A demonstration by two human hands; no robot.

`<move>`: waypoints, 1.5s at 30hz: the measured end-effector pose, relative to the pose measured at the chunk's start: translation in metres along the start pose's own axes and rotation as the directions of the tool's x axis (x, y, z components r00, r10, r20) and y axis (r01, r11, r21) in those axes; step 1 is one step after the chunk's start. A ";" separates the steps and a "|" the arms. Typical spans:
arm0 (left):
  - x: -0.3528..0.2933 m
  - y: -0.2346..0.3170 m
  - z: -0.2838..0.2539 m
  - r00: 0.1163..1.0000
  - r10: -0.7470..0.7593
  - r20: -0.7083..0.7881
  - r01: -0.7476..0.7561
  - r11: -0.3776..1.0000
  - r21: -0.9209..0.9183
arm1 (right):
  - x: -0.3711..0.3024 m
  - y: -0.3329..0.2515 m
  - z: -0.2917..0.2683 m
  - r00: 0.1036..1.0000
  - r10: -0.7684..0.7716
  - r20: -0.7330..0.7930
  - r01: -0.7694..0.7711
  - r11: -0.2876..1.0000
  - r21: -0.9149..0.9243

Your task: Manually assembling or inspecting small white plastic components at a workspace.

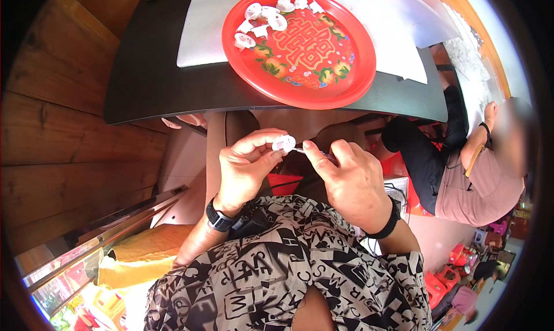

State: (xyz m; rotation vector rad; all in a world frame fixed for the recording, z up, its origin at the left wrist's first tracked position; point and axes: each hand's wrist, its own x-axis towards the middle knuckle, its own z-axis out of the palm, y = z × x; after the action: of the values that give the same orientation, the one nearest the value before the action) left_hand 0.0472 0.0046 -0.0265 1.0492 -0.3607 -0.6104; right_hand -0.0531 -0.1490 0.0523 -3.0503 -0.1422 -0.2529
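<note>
My left hand [245, 166] pinches a small white plastic part [283, 143] between thumb and fingertips, in front of the table edge and above my lap. The part has a rounded face with a small opening. My right hand [356, 186] is closed around a thin tool [299, 150], its index finger stretched along it. The tool's slim tip reaches the white part's right side; most of its handle is hidden by my fingers. Beyond both hands, a round red tray [365, 65] holds several similar white plastic parts [254, 11], grouped at its far left side.
The tray rests on a black table [147, 65] with a white sheet [202, 31] beneath it, and overhangs the near edge slightly. A wooden plank wall [63, 129] stands at left. Another person [479, 192] sits close by on the right. Red stools [441, 282] stand farther back.
</note>
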 end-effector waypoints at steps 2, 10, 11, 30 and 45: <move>0.000 0.000 0.001 1.000 0.010 -0.009 -0.009 1.000 0.014 | 0.001 -0.001 0.001 1.000 -0.004 -0.001 0.004 1.000 -0.014; -0.002 -0.002 0.002 0.999 -0.026 -0.034 0.028 0.999 0.045 | 0.008 -0.005 0.000 0.996 -0.088 0.035 0.091 0.990 -0.107; -0.002 -0.002 0.002 0.999 -0.040 -0.033 0.041 0.999 0.025 | 0.008 -0.004 0.000 0.996 -0.087 0.035 0.091 0.990 -0.107; -0.002 -0.009 0.008 0.984 -0.065 -0.169 0.088 0.987 0.135 | 0.009 -0.013 0.009 0.971 -0.080 0.225 0.127 0.971 -0.203; -0.001 0.000 0.010 0.995 0.096 -0.035 -0.093 0.993 0.066 | 0.003 0.000 -0.013 0.978 0.037 0.208 -0.066 0.989 0.134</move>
State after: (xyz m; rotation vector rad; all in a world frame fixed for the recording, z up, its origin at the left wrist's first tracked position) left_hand 0.0409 -0.0019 -0.0215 1.0981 -0.3966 -0.4961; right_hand -0.0521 -0.1501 0.0660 -2.9274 -0.0888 0.0730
